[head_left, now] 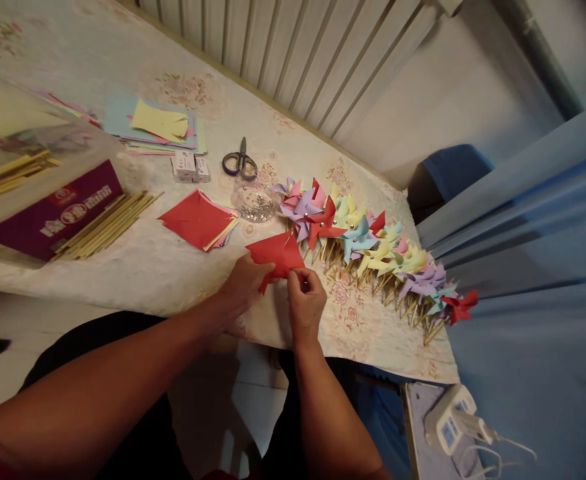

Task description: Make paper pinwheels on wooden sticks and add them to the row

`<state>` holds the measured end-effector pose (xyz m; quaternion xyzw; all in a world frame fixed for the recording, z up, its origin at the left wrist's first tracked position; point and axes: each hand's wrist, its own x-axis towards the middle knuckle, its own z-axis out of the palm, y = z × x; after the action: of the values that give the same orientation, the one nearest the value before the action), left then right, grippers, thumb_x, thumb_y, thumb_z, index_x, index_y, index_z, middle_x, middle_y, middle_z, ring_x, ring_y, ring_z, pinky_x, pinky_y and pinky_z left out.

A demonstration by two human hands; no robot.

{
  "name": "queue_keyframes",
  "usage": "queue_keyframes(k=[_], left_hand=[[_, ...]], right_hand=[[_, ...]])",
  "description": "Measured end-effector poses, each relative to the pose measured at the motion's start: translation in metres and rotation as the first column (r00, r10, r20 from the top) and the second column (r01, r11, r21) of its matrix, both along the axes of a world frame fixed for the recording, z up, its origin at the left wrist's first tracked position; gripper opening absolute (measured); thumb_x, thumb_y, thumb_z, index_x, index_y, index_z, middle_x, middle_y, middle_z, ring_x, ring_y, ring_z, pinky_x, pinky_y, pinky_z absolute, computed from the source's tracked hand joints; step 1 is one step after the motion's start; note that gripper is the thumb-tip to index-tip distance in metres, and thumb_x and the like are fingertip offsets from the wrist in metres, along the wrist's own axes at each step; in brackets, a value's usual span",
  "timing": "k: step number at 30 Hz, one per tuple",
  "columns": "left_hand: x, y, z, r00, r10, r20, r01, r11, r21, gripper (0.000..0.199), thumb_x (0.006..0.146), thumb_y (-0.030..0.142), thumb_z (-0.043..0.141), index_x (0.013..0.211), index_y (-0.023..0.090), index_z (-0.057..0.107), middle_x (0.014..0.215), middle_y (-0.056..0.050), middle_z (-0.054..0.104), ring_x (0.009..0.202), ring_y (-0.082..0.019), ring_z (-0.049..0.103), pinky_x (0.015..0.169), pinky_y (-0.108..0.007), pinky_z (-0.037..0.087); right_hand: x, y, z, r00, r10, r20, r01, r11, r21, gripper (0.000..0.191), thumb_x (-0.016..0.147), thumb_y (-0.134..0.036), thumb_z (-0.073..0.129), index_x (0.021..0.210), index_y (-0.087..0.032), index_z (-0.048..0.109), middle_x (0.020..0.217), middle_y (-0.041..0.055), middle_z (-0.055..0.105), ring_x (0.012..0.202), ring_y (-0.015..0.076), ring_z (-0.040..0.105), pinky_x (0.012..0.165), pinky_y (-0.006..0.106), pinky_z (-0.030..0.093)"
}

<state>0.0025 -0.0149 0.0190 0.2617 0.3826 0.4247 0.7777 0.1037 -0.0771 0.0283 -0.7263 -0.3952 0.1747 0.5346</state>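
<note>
A red paper sheet with slit corners [277, 252] is held between both hands above the table's front edge. My left hand [247, 283] grips its left side, thumb on top. My right hand [307, 293] pinches its right corner between thumb and fingertips. Left of the hands lies a stack of cut paper squares [197, 221], a red one on top. Just beyond the paper sits a clear dish of small metal pins [257, 204]. Finished paper pinwheels on sticks [357, 233] lie in a long row to the right.
Dark-handled scissors [241, 161] lie behind the dish. Small white boxes [189, 167] stand by a pile of coloured paper [155, 127]. Wooden sticks [107, 227] lean on a purple-labelled box [57, 210] at left. A power strip [450, 420] is below the table's right end.
</note>
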Motion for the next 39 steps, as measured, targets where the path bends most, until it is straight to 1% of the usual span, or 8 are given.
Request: queue_keyframes(k=[5,11,16,19,25,29,34,39], left_hand=[[-0.004,0.003,0.007,0.984,0.015,-0.180,-0.013,1.000,0.009,0.012,0.062,0.009,0.073,0.068,0.017,0.066,0.058,-0.004,0.068,0.048,-0.016,0.059,0.045,-0.025,0.038],[-0.008,0.006,0.012,0.958,-0.146,-0.247,0.167,0.984,0.066,0.015,0.060,0.004,0.069,0.064,0.017,0.065,0.054,-0.002,0.065,0.047,-0.014,0.054,0.047,-0.025,0.039],[-0.007,0.008,0.003,0.914,-0.202,-0.352,0.265,0.954,0.143,0.015,0.058,0.005,0.070,0.069,0.014,0.069,0.056,-0.003,0.067,0.046,-0.015,0.056,0.045,-0.024,0.036],[-0.006,0.009,-0.001,0.892,-0.218,-0.396,0.313,0.930,0.194,0.015,0.057,0.006,0.071,0.070,0.014,0.068,0.052,-0.001,0.063,0.044,-0.015,0.054,0.043,-0.023,0.033],[-0.007,0.011,-0.002,0.701,-0.205,-0.683,0.520,0.802,0.295,0.019,0.067,0.012,0.062,0.085,0.012,0.069,0.069,-0.003,0.068,0.063,-0.017,0.060,0.057,-0.026,0.042],[-0.007,0.013,-0.003,0.635,-0.175,-0.752,0.588,0.741,0.324,0.011,0.068,0.014,0.060,0.077,0.013,0.066,0.068,-0.004,0.066,0.064,-0.018,0.058,0.059,-0.027,0.041],[-0.007,0.010,-0.009,0.782,-0.209,-0.586,0.471,0.815,0.338,0.021,0.063,0.015,0.064,0.084,0.015,0.068,0.069,-0.002,0.066,0.063,-0.017,0.057,0.059,-0.026,0.041],[-0.005,0.001,-0.003,0.924,-0.327,-0.199,0.356,0.925,0.133,0.025,0.063,0.021,0.073,0.087,0.015,0.071,0.078,-0.004,0.071,0.069,-0.018,0.064,0.067,-0.029,0.050]], right_hand=[[0.031,0.002,0.011,0.988,-0.133,-0.073,0.137,0.989,0.057,0.028,0.074,-0.044,0.066,0.083,-0.017,0.068,0.073,0.0003,0.064,0.066,0.0145,0.055,0.064,0.028,0.045],[0.048,0.007,0.000,0.858,0.170,-0.484,-0.215,0.976,-0.038,0.033,0.065,-0.046,0.077,0.080,-0.017,0.071,0.072,0.0001,0.070,0.064,0.0143,0.060,0.064,0.028,0.049],[0.037,0.007,-0.006,0.729,0.202,-0.654,-0.288,0.957,-0.026,0.034,0.058,-0.037,0.085,0.082,-0.016,0.073,0.076,0.0021,0.075,0.061,0.0152,0.065,0.065,0.029,0.053],[0.036,0.007,-0.008,0.731,0.195,-0.654,-0.293,0.955,-0.043,0.035,0.056,-0.035,0.086,0.083,-0.016,0.073,0.077,0.0026,0.077,0.062,0.0165,0.067,0.065,0.030,0.055],[0.039,0.009,-0.018,0.807,0.168,-0.566,-0.288,0.949,-0.129,0.029,0.055,-0.032,0.085,0.079,-0.017,0.075,0.075,0.0025,0.077,0.065,0.0175,0.069,0.065,0.029,0.056],[0.042,0.010,-0.023,0.850,0.178,-0.495,-0.293,0.941,-0.166,0.020,0.057,-0.030,0.082,0.071,-0.019,0.074,0.069,0.0007,0.076,0.059,0.0156,0.067,0.059,0.027,0.054],[0.040,0.011,-0.025,0.846,0.136,-0.516,-0.241,0.960,-0.142,0.022,0.060,-0.028,0.080,0.077,-0.017,0.073,0.068,-0.0007,0.075,0.059,0.0155,0.068,0.058,0.026,0.055],[0.030,0.015,-0.021,0.749,0.097,-0.655,-0.112,0.993,0.019,0.030,0.060,-0.023,0.080,0.087,-0.015,0.072,0.076,0.0003,0.076,0.064,0.0167,0.070,0.065,0.029,0.058]])
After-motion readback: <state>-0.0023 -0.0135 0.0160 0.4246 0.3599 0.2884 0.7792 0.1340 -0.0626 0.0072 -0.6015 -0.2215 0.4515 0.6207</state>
